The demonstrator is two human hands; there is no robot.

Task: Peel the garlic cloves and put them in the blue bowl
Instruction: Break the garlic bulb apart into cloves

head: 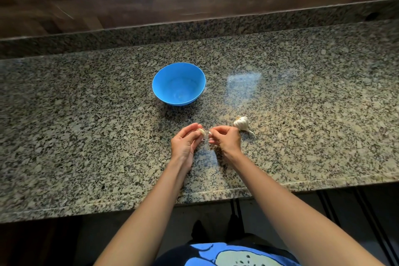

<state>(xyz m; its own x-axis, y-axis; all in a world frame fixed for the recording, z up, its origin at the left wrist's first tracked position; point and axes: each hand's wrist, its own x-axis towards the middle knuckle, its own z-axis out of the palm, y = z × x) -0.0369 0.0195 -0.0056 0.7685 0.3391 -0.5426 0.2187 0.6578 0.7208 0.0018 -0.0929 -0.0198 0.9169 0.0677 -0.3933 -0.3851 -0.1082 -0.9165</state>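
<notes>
One clove [201,131] sits pinched in your left hand [185,144] while your right hand [226,139] pinches its loose skin [206,136]; strip it fully, then drop it in the blue bowl [197,77].

No readable text, labels or numbers anywhere.

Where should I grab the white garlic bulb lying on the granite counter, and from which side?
Probably grip the white garlic bulb across its plump round body, coming down from above. It lies on its side on the speckled granite counter, so the thin stem points right and toward you and offers little to hold.
</notes>
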